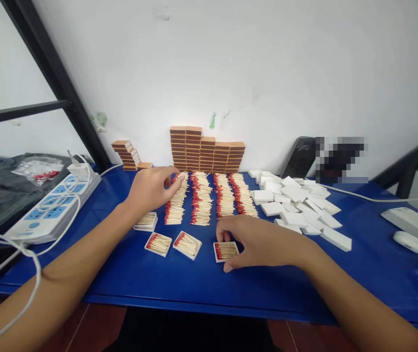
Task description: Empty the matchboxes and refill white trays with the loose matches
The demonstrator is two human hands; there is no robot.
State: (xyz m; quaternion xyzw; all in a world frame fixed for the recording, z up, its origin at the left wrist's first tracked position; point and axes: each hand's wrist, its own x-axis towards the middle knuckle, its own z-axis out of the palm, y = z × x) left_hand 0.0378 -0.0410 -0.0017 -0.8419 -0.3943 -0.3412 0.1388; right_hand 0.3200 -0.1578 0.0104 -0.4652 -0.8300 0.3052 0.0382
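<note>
My left hand (151,188) reaches to the far end of the leftmost row of red-tipped matches (176,199), fingers pinched on the sticks there. My right hand (256,240) rests on the blue table (179,278), its fingers curled round the edge of a small white tray filled with matches (225,251). Two more filled trays (172,244) lie to the left of it, and a stack of filled trays (146,221) sits under my left wrist. Three other match rows (221,198) lie side by side in the middle.
Brown matchbox sleeves (206,154) are stacked against the white wall, with a smaller stack (127,155) to the left. A heap of empty white trays (299,203) lies on the right. A power strip (53,205) with cables lies left; a white mouse (410,241) and keyboard sit right.
</note>
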